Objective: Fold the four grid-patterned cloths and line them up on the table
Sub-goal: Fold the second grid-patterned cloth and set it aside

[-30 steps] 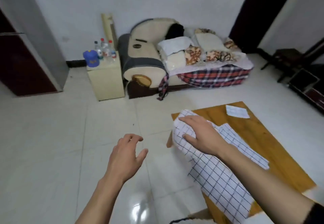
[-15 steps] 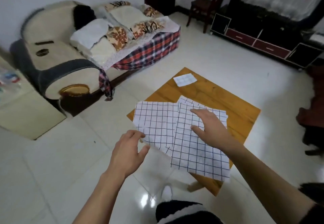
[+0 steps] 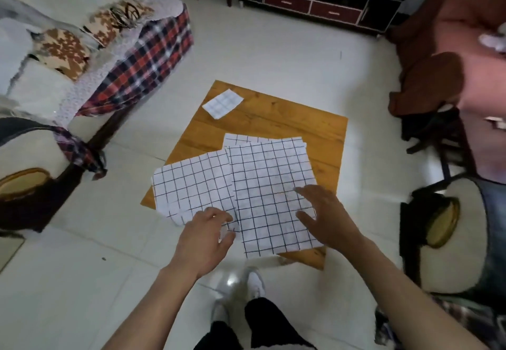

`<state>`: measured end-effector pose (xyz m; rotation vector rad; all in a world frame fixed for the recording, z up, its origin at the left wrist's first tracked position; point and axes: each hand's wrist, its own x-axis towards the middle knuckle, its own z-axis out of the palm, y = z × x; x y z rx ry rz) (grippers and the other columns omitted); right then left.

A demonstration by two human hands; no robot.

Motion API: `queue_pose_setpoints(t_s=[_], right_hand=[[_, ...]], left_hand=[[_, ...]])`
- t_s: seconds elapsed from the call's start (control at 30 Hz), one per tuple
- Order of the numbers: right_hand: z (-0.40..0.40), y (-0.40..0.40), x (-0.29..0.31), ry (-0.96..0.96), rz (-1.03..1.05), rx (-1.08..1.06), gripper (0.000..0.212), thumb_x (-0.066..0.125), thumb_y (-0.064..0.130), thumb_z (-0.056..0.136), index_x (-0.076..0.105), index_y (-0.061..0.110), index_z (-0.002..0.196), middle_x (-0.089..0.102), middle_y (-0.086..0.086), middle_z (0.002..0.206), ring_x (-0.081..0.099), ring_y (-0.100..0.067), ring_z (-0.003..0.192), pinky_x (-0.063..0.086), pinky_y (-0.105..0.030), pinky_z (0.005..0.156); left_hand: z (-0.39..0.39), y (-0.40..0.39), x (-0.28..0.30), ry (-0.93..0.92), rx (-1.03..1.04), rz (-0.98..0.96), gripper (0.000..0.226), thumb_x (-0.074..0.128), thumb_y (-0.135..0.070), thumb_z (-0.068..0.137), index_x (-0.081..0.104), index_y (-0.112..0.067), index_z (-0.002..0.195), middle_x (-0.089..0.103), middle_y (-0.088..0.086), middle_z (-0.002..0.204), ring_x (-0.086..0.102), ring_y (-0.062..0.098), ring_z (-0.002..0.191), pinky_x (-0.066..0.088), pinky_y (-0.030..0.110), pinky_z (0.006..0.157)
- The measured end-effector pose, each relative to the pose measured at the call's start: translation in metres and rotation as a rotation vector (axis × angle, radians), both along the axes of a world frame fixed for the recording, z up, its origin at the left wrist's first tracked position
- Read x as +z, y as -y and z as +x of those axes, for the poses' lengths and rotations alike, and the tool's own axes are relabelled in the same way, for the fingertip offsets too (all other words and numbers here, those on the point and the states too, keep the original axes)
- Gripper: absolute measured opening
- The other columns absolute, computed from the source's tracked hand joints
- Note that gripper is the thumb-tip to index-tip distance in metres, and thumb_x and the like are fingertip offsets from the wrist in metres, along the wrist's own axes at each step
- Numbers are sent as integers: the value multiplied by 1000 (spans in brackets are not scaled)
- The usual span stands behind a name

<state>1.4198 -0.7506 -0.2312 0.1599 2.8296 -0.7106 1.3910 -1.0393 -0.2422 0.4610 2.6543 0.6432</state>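
A low wooden table (image 3: 323,127) holds a small folded grid cloth (image 3: 223,103) at its far left corner. An unfolded grid cloth (image 3: 191,182) lies over the table's near left corner and hangs past the edge. A second unfolded grid cloth (image 3: 269,182) overlaps its right side, and a third cloth (image 3: 238,138) peeks out beneath at the far edge. My left hand (image 3: 205,240) pinches the near edge where the two big cloths meet. My right hand (image 3: 325,218) rests with spread fingers on the right cloth's near right part.
A sofa with cushions and a plaid blanket (image 3: 147,64) stands to the left. A dark cabinet (image 3: 315,1) lines the far wall. At the right are a chair (image 3: 443,229) and a person in jeans (image 3: 492,212). White tiled floor surrounds the table; my feet (image 3: 254,281) are below it.
The view has swung right and down over the table. My left hand has reached the near edge of the cloths. My right hand has slid toward the near right of the top cloth.
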Motion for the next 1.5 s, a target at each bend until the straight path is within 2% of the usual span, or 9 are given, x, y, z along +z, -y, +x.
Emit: queue_pose_setpoints(t_s=[0.17, 0.37, 0.57, 0.8, 1.03, 1.13, 1.23, 1.33, 1.5], right_hand=[[50, -4, -59, 89, 6, -164, 55, 62, 35, 94, 43, 31, 145, 40, 4, 152, 34, -18, 139, 34, -45, 113], [71, -7, -152, 82, -46, -239, 55, 65, 25, 88, 50, 27, 140, 46, 2, 147, 39, -21, 137, 37, -44, 112], [78, 0, -247, 93, 0, -208, 58, 71, 32, 85, 50, 27, 140, 46, 2, 147, 36, -19, 138, 34, -41, 115], [77, 6, -323, 53, 178, -117, 79, 84, 36, 71, 46, 31, 140, 39, 2, 151, 30, -23, 142, 30, -39, 114], [77, 13, -340, -56, 202, -168, 76, 84, 37, 68, 52, 24, 135, 45, -1, 144, 35, -25, 137, 37, -43, 110], [78, 14, -337, -83, 188, -177, 72, 81, 44, 71, 53, 25, 134, 48, 1, 141, 37, -22, 135, 38, -41, 109], [80, 13, -337, -119, 170, -181, 64, 77, 45, 76, 56, 24, 132, 51, 2, 138, 40, -21, 133, 38, -39, 109], [79, 12, -335, -166, 146, -169, 51, 74, 36, 81, 57, 24, 128, 52, 2, 133, 42, -20, 130, 38, -37, 106], [73, 4, -321, -265, 163, -232, 38, 74, 16, 81, 66, 18, 118, 59, -3, 120, 52, -25, 115, 38, -37, 97]], left_hand=[[-2, -21, -67, 51, -195, -31, 48, 49, -51, 95, 46, -33, 139, 46, -11, 140, 42, 14, 126, 38, 33, 104], [8, -41, -156, 25, -252, -55, 52, 53, -52, 92, 47, -27, 137, 48, -6, 137, 42, 18, 125, 38, 35, 102], [30, -69, -252, -66, -304, -6, 45, 65, -51, 75, 64, -26, 112, 60, -6, 114, 56, 22, 111, 49, 36, 84], [36, -91, -325, -147, -359, -53, 65, 81, -50, 66, 56, -23, 120, 51, 1, 134, 46, 26, 125, 40, 42, 101], [31, -97, -334, -230, -386, -117, 58, 83, -22, 58, 59, -18, 111, 55, 4, 129, 50, 30, 116, 35, 41, 93], [32, -96, -330, -277, -384, -72, 43, 76, -15, 62, 62, -13, 103, 60, 7, 125, 55, 32, 113, 43, 44, 91], [27, -95, -321, -317, -347, 21, 19, 61, -19, 73, 61, -15, 92, 68, 1, 104, 61, 26, 98, 46, 39, 84], [15, -92, -310, -342, -303, 101, 9, 52, -19, 76, 55, -19, 84, 60, -6, 82, 55, 21, 79, 35, 34, 75], [-3, -75, -284, -341, -240, 126, 5, 59, -19, 80, 56, -19, 85, 56, -7, 80, 50, 19, 75, 37, 36, 72]])
